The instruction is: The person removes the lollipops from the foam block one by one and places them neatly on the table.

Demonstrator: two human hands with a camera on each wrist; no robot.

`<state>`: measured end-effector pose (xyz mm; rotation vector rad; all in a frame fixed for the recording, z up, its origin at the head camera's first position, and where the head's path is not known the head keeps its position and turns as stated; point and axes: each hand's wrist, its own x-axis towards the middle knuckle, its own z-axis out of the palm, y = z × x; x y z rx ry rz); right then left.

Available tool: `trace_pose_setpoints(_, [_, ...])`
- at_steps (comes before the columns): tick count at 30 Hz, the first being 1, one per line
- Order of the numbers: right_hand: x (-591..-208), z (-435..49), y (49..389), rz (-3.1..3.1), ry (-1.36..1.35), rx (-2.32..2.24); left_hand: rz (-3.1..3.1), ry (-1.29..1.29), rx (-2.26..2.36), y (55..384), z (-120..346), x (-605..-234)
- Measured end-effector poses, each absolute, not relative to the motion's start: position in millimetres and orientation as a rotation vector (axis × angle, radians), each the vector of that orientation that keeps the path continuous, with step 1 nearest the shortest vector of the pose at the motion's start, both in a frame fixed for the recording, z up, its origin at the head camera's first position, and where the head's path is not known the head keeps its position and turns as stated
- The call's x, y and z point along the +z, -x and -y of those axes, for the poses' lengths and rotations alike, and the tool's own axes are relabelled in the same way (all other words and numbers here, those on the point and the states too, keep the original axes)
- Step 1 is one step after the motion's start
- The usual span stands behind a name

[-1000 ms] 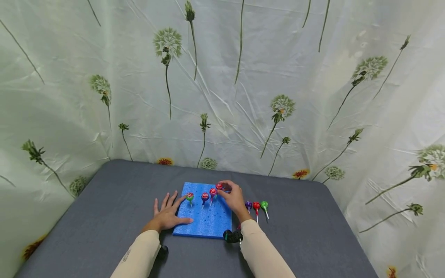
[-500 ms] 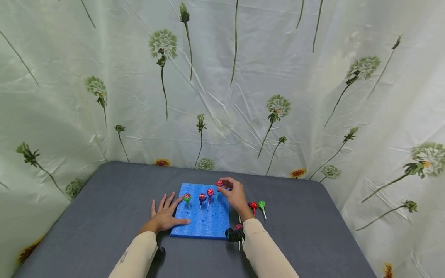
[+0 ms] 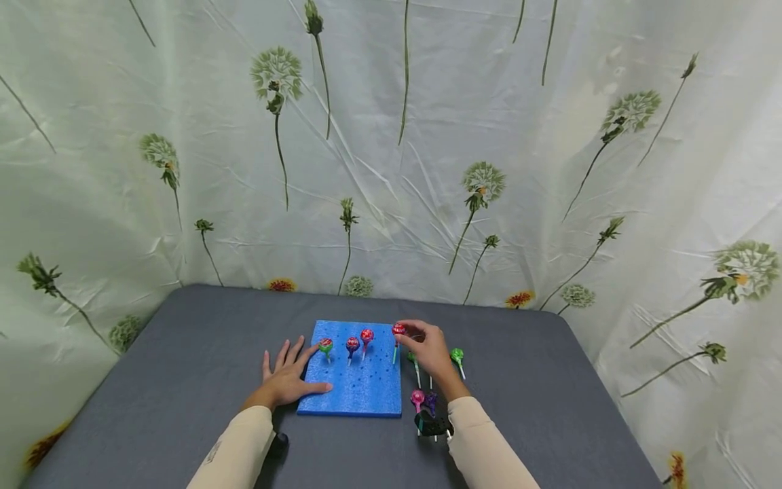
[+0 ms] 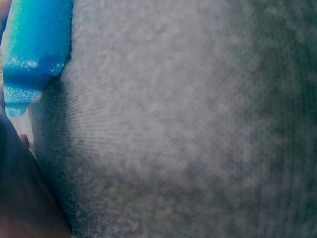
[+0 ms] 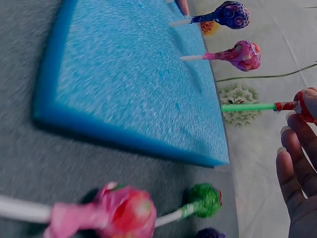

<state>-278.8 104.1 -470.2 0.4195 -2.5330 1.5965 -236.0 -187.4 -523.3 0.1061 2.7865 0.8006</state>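
Note:
A blue foam board (image 3: 354,397) dotted with small holes lies on the grey table. Three lollipops stand upright in it: a green one (image 3: 325,345), a dark blue one (image 5: 233,15) and a pink one (image 5: 245,55). My right hand (image 3: 431,350) pinches the red wrapped head of another lollipop (image 3: 398,329), whose green stick (image 5: 247,107) points down close over the board's right side. With fingers spread, my left hand (image 3: 289,382) rests at the board's left edge, thumb and forefinger over it. The left wrist view shows mostly grey cloth and a board corner (image 4: 37,34).
Loose lollipops lie right of the board: a pink one (image 3: 417,397), a purple one (image 3: 430,402) and green ones (image 3: 457,355), partly behind my right arm. A flowered curtain (image 3: 379,170) hangs behind the table.
My right hand has moved right with the red lollipop, from beside the pink one to the board's right side. More loose lollipops show under the forearm. The left hand stays in place on the board.

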Motion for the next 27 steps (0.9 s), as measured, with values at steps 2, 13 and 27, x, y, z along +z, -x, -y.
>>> trace_pose_setpoints(2, [-471,-109,275,2.535,-0.427,1.597,-2.784,-0.098,0.795,236,187,-522])
trace_pose_setpoints(13, [-480,-140,247,2.502,-0.360,1.694,-2.799,-0.104,0.785,235,186,-523])
trace_pose_setpoints(27, [-502,-178,223,2.502,-0.366,1.667,-2.800,-0.098,0.784,236,186,-523])
